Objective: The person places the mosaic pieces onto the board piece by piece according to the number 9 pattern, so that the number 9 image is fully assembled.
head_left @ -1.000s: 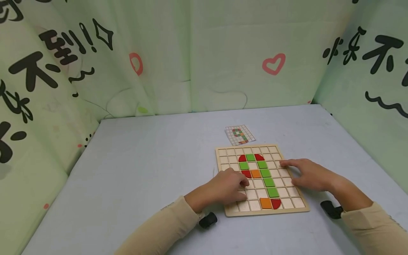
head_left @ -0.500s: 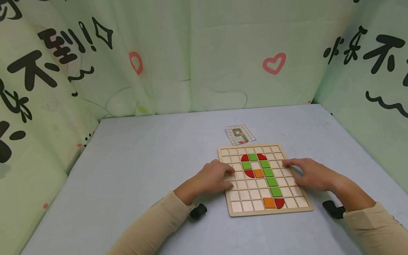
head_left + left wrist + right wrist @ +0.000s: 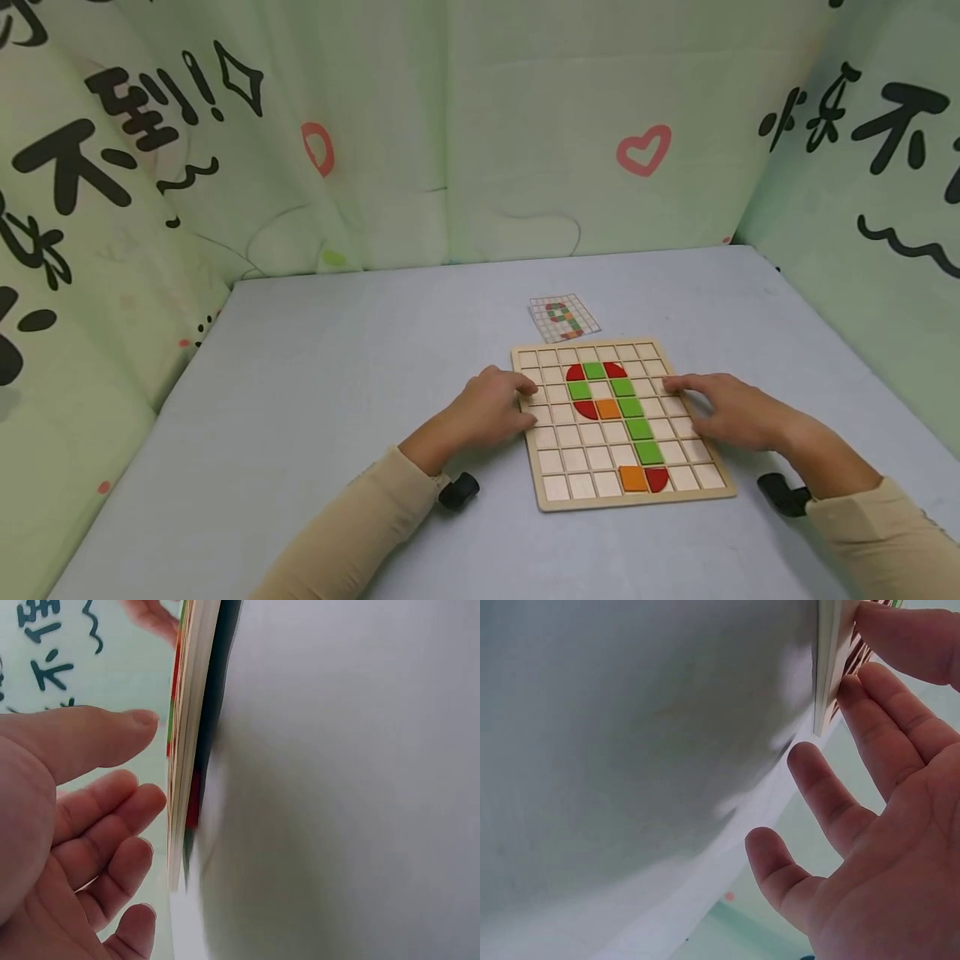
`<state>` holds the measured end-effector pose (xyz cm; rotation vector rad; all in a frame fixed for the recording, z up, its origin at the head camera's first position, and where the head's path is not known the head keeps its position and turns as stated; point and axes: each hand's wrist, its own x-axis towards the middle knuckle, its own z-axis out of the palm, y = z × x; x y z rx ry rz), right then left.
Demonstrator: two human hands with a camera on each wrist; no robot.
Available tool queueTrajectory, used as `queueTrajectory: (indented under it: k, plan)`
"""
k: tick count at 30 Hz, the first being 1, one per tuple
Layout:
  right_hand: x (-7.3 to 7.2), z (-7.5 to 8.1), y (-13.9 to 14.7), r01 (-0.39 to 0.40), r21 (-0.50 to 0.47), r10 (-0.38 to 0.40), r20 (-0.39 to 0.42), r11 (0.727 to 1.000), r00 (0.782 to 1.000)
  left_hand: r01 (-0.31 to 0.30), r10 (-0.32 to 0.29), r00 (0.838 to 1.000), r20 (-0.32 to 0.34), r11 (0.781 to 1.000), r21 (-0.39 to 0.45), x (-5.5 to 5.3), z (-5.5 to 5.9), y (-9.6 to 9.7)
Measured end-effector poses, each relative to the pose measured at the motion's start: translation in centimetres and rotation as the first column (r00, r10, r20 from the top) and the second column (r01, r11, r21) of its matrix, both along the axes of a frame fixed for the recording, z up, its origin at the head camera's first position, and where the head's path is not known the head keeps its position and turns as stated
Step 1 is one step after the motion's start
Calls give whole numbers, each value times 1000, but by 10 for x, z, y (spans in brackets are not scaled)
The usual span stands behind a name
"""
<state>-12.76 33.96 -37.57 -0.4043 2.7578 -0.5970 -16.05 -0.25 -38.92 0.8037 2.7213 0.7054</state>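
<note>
A square wooden grid board (image 3: 637, 502) lies on the table in the head view. Several coloured tiles form a hooked figure on it: green squares (image 3: 639, 428), orange squares (image 3: 632, 478) and red rounded pieces (image 3: 657, 480). My left hand (image 3: 491, 407) is at the board's left edge, thumb and fingers loosely bent. In the left wrist view, its thumb (image 3: 127, 735) is spread from the fingers, with nothing held. On the right edge rests my right hand (image 3: 738, 408). The right wrist view shows its thumb and two fingers (image 3: 877, 727) at the rim, the others extended apart from it.
A small printed card (image 3: 565, 318) with a similar tile figure lies just behind the board. Black wrist devices (image 3: 459, 492) sit under both forearms. Green printed curtains (image 3: 525, 125) stand behind and beside the pale table (image 3: 360, 350).
My left hand has moved off the board's cells, leftward to its edge. The board has shifted slightly right from its place a second ago. My right hand stays nearly still.
</note>
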Motion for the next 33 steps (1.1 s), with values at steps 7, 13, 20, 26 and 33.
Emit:
queueTrajectory:
  k: [7, 13, 20, 26, 33]
  plan:
    - [-1, 0, -1, 8, 3, -8, 22, 1000, 1000, -49, 49, 999, 14, 999, 16, -11, -2, -11]
    - [-1, -1, -1, 9, 1, -9, 26, 1000, 1000, -86, 86, 995, 43, 996, -5, -13, -5, -16]
    - [-1, -2, -1, 15, 0, -15, 32, 1000, 999, -83, 82, 993, 85, 997, 5, -14, -8, -15]
    - [0, -2, -2, 31, 6, -31, 50, 1000, 998, -145, 114, 960, 254, 984, 106, -16, -8, -16]
    - [0, -1, -1, 34, 6, -34, 45, 999, 998, -157, 94, 940, 329, 973, 169, -16, -5, -18]
